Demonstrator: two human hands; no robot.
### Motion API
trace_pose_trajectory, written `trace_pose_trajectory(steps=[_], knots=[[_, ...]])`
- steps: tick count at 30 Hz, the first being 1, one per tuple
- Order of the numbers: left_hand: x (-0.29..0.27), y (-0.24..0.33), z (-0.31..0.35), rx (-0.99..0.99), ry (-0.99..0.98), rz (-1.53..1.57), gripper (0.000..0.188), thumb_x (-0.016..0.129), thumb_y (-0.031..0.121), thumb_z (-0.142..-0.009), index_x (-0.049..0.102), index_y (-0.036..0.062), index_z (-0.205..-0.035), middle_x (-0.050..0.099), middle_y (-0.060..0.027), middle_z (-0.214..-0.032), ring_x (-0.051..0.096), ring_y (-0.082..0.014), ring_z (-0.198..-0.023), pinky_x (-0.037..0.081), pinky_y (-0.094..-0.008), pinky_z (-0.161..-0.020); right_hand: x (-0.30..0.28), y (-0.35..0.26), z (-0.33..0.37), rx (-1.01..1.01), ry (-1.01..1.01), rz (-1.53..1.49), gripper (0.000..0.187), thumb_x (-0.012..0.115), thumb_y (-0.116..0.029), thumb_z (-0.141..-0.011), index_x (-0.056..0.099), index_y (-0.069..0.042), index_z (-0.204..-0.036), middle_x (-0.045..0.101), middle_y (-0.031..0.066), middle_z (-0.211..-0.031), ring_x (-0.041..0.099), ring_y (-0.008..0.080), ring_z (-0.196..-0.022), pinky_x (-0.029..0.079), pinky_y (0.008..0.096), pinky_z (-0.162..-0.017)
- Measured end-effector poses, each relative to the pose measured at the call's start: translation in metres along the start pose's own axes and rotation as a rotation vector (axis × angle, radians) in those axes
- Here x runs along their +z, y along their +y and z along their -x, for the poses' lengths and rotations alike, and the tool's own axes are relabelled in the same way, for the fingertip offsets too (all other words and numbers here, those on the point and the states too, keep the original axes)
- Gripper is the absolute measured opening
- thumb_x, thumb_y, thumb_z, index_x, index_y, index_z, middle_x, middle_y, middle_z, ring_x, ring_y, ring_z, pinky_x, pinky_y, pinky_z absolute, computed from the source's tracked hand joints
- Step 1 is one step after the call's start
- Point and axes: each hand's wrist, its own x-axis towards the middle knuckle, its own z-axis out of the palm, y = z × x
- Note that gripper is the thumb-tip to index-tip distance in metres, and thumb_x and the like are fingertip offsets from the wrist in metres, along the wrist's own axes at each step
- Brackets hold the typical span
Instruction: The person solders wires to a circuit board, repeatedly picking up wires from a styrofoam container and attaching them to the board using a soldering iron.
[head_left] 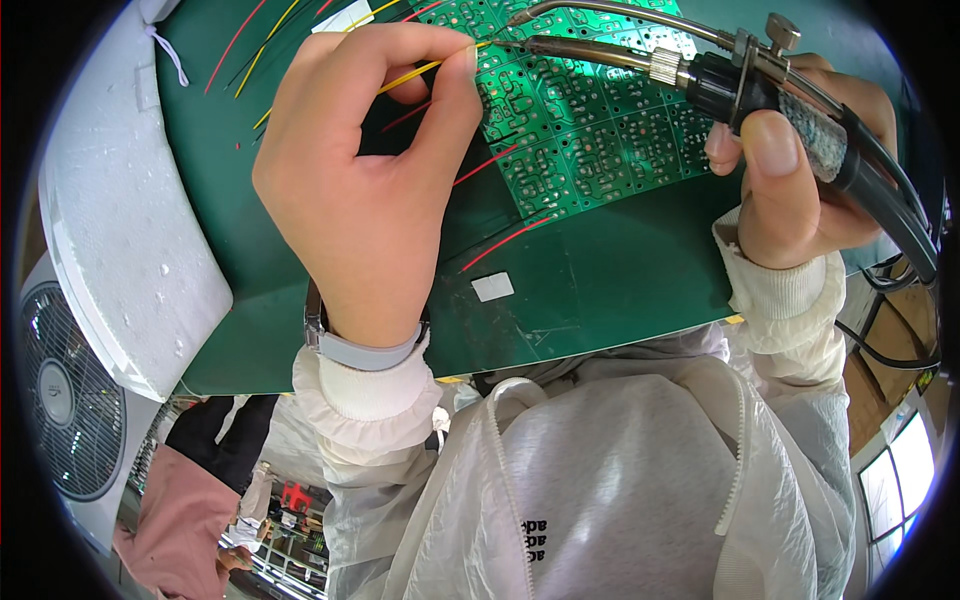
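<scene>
"from here beside the bench, what does the left hand (350, 200) have hold of?"

"a yellow wire (412, 74). thumb and forefinger are closed down on it near its end, and that end pokes out over the green circuit board panel (610, 120)."

"and the right hand (800, 205)?"

"wrapped round the soldering iron (715, 88), thumb against the handle. a metal feed tube (640, 13) arches above the barrel and points toward the same place. tip and wire end lie so close that i can't tell whether they touch."

"how would you work it, then?"

"to my mind the pinch matters most: firm enough that the wire doesn't roll, fingertips set well back from the hot barrel, because they look near it. the wire's end should sit flat on its pad, and the tip should warm both together. after that the iron ought to lift off first, with the wire held motionless while the joint sets."

"and the red wires (507, 243)?"

"one lies at the board's near edge, running out over the green mat (620, 270), and others sit close by the left hand. i'd mind that the wrist doesn't drag them."
</scene>
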Motion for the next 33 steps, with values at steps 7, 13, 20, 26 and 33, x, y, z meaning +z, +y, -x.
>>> trace_pose_trajectory(steps=[7,13,20,26,33], knots=[[-0.004,0.022,-0.004,-0.111,-0.075,0.024,0.009,0.068,0.001,-0.076,0.066,0.0037,-0.084,0.051,0.0035,-0.069,0.04,-0.003,-0.061,0.027,-0.0167,-0.056,0.002,0.001,0.0,-0.012,0.008,-0.049,0.031,0.068,-0.016,-0.079,0.05,0.005,-0.093,0.057,0.0152,-0.063,0.052,0.0146,-0.044,0.041,0.0236,-0.039],[0.001,0.023,-0.002,-0.091,-0.072,0.062,0.009,0.068,0.001,-0.076,0.065,0.0032,-0.084,0.051,0.0032,-0.07,0.041,-0.0031,-0.062,0.029,-0.0167,-0.056,-0.001,0.002,0.003,0.001,0.015,-0.008,0.032,0.068,-0.017,-0.079,0.051,0.006,-0.094,0.058,0.0159,-0.065,0.052,0.0145,-0.044,0.042,0.0236,-0.039],[0.007,0.011,0.006,-0.156,0.061,-0.039,0.009,0.068,0.001,-0.076,0.065,0.0035,-0.084,0.051,0.0028,-0.069,0.041,-0.0034,-0.062,0.029,-0.0166,-0.057,0.001,0.001,0.002,0.005,0.013,-0.006,0.031,0.067,-0.017,-0.08,0.051,0.006,-0.094,0.057,0.0143,-0.06,0.051,0.0143,-0.044,0.041,0.0232,-0.039],[0.002,0.001,0.002,0.086,0.017,-0.07,0.009,0.068,0.001,-0.076,0.065,0.0039,-0.084,0.051,0.0029,-0.069,0.042,-0.0035,-0.062,0.029,-0.0168,-0.057,-0.001,0.001,0.0,-0.004,-0.011,0.001,0.033,0.068,-0.016,-0.08,0.052,0.007,-0.096,0.057,0.0149,-0.059,0.052,0.0142,-0.044,0.041,0.0229,-0.04],[0.007,0.01,0.007,-0.139,0.058,-0.056,0.009,0.068,0.002,-0.076,0.065,0.0046,-0.083,0.052,0.0028,-0.07,0.044,-0.0034,-0.063,0.03,-0.0164,-0.057,-0.007,-0.001,0.002,-0.017,-0.037,0.055,0.035,0.069,-0.015,-0.079,0.052,0.007,-0.1,0.06,0.0169,-0.071,0.054,0.0143,-0.048,0.042,0.0224,-0.042]])
